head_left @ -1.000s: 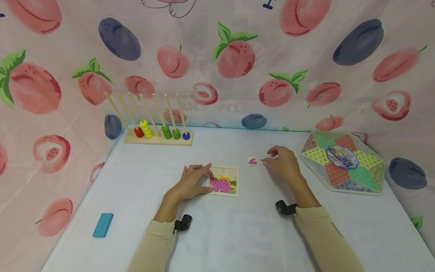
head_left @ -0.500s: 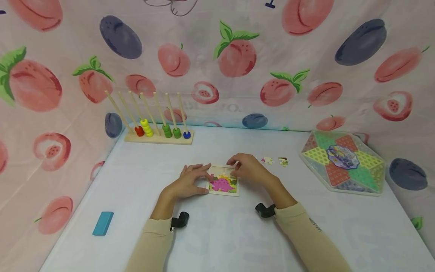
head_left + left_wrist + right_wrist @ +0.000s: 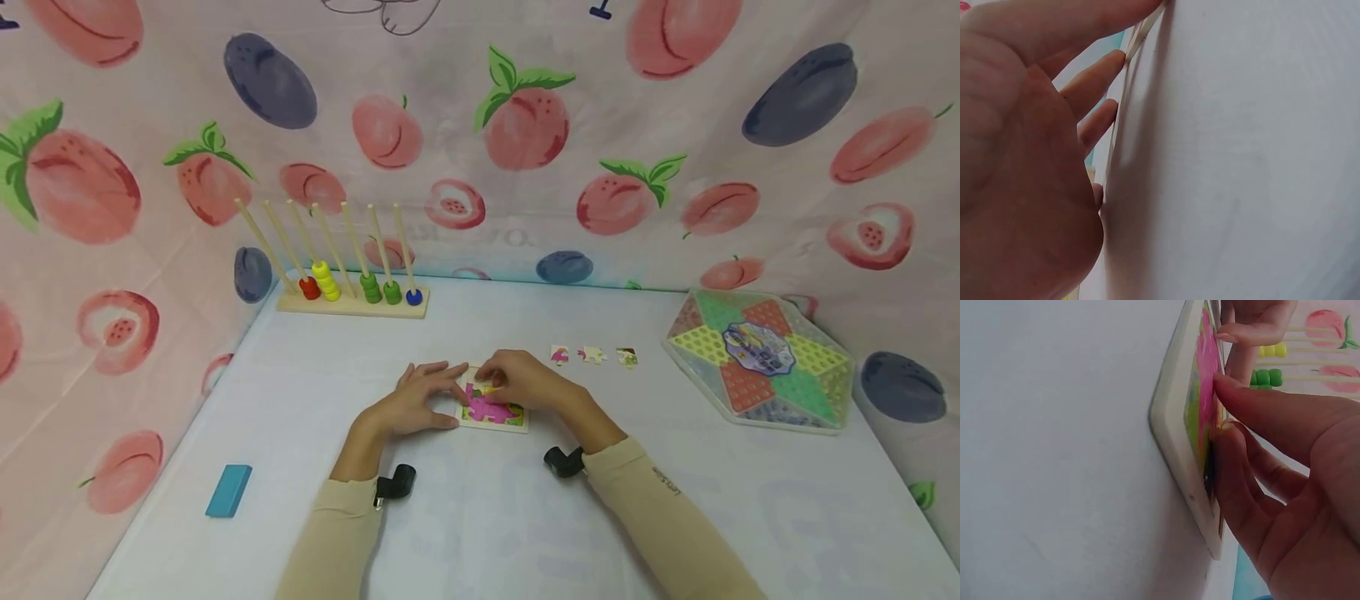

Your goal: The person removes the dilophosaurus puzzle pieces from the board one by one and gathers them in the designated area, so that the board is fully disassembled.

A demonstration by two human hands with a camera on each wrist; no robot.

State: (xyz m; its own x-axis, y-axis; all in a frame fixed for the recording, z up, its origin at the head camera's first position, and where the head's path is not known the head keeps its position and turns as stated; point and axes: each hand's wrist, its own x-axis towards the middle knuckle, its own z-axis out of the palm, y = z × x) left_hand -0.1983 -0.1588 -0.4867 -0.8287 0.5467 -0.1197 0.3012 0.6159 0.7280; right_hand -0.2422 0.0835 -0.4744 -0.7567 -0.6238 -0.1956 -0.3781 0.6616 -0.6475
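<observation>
Pink-dinosaur jigsaw puzzle [image 3: 485, 411] lies on the desk [image 3: 480, 533], left hand [image 3: 408, 408] spread at its nine o'clock edge, likely steadying it; loose jigsaw pieces [image 3: 592, 355] sit at two o'clock, probably for easy reach; right hand [image 3: 527, 381] hides the one o'clock corner, and whether it pinches a piece I cannot tell

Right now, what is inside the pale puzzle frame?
Part of a pink dinosaur shows inside the pale puzzle frame, with green and yellow. In the head view, the right hand covers the upper right, the left hand part of the left edge; what lies beneath is hidden.
</observation>
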